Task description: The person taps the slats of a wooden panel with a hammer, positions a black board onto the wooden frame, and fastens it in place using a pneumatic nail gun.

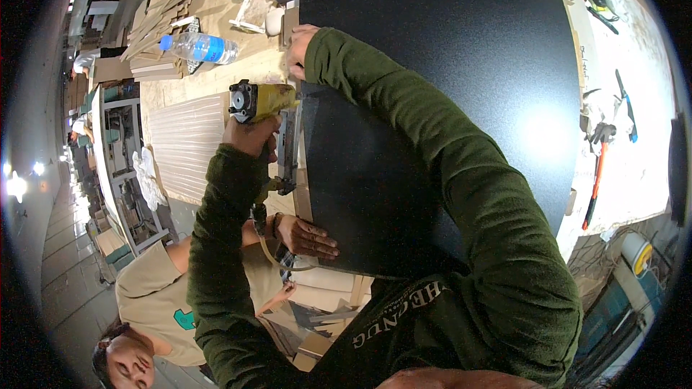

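My left hand [254, 135] is closed around the grip of a yellow and black pneumatic nail gun [272, 99]. The gun's nose and magazine lie along the left edge of a large black panel [432, 50]. At the far left of that panel, my right hand [301, 49] curls its fingers over a light wooden strip [290, 17] that runs along the edge. An air hose [268, 251] hangs from the gun. Close to me, a co-worker's hand [306, 236] rests flat on the panel's near left corner.
A plastic water bottle [198, 48] lies on the bench beside stacked wooden strips [162, 14]. A ribbed board [189, 145] lies left of the gun. Right of the panel are a hammer with an orange handle [597, 180] and other tools. The co-worker [155, 284] leans in from the lower left.
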